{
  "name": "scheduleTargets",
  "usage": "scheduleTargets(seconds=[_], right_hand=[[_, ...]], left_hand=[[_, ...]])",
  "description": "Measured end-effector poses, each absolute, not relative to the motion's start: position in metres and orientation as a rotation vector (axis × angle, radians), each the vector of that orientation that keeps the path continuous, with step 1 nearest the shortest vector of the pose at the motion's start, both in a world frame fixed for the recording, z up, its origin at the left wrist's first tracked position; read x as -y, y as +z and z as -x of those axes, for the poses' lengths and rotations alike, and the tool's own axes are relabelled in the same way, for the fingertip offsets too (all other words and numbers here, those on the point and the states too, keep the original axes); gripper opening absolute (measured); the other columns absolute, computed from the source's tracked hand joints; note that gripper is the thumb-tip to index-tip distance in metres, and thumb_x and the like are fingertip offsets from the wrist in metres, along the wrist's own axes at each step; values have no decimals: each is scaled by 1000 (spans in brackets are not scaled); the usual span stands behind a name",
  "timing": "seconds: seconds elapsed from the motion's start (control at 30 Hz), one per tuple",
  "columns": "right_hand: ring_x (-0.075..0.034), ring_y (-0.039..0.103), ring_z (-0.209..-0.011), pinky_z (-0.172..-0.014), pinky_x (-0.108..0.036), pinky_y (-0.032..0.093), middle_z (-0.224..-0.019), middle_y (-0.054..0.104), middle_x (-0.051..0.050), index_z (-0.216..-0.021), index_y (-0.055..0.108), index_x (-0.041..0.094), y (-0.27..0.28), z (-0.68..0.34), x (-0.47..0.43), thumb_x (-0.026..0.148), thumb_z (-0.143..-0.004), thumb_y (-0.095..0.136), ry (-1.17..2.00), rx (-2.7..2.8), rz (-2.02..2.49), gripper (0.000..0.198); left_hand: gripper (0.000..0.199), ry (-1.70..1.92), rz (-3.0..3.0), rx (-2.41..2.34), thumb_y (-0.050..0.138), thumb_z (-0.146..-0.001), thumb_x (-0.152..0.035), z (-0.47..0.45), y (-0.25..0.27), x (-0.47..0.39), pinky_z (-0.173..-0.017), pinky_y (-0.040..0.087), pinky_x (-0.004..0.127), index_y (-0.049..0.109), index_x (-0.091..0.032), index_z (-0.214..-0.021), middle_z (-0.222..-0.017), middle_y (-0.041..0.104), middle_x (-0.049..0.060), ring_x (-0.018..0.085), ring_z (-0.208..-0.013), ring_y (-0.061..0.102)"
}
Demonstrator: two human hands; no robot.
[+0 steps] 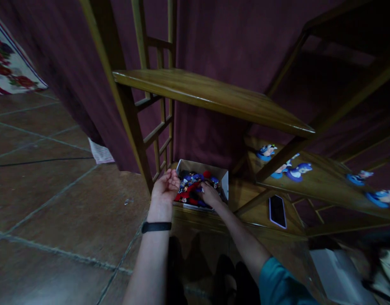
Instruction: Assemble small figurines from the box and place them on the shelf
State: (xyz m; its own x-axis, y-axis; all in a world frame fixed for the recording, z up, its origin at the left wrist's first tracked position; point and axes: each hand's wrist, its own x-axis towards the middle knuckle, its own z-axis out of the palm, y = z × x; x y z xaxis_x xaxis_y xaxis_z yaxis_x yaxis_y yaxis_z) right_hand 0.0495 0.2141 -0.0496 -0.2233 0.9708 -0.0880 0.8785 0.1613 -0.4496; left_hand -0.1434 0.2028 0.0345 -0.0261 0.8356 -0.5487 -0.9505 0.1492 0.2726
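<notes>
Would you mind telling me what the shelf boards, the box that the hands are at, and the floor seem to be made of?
The shelf board looks like varnished wood: brown grain with a glossy sheen. The box at the left hand and right hand seems thin white cardboard, judging by its slim flat walls. The floor appears to be brown ceramic or stone tile, with pale grout lines.

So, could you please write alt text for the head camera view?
A person's right hand reaches into an open box of small blue and red figures on a low wooden shelf, while the left hand is cupped beside it. More blue figures and a phone lie on nearby shelves.
</notes>
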Motion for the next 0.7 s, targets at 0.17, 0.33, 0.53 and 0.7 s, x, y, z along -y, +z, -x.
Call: scheduleTargets(seconds=[0.17, 0.33, 0.53, 0.7], right_hand=[[-16, 57, -95, -80, -27, 42, -104, 60, -1, -103, 56, 24, -51, -55, -230, 21, -79, 53, 764, 1985, 1732, 24], [-18, 56, -98, -81, -28, 41, -111, 55, -3, -106, 57, 28, -43, -46, -236, 20, -81, 51, 562, 2082, 1840, 27], [-16, 57, -88, -76, -27, 41, -99, 58, -2, -90, 59, 23, -46, -43, -229, 26, -78, 54, 603, 1895, 1839, 13], [-11, 50, -51, -45, -20, 35, -55, 51, 7, -85, 57, 22, -39, -57, -207, 40, -70, 58, 1160, 1278, 1643, 24]], left_hand=[[20, 1462, 214, -700, 43, -78, 1, 144, 35, -203, -53, 50, 18, 58, -12, -79, -72, 63, 5, 9, -62, 63], [19, 1449, 233, -707, 43, -80, -1, 144, 39, -201, -51, 50, 18, 58, -12, -78, -71, 63, 6, 9, -60, 62], [20, 1455, 220, -717, 43, -79, 0, 143, 36, -202, -51, 49, 18, 58, -13, -79, -70, 63, 5, 10, -61, 63], [17, 1382, 72, -804, 47, -76, -1, 127, 30, -201, -53, 48, 19, 59, -13, -78, -69, 64, 5, 10, -59, 62]])
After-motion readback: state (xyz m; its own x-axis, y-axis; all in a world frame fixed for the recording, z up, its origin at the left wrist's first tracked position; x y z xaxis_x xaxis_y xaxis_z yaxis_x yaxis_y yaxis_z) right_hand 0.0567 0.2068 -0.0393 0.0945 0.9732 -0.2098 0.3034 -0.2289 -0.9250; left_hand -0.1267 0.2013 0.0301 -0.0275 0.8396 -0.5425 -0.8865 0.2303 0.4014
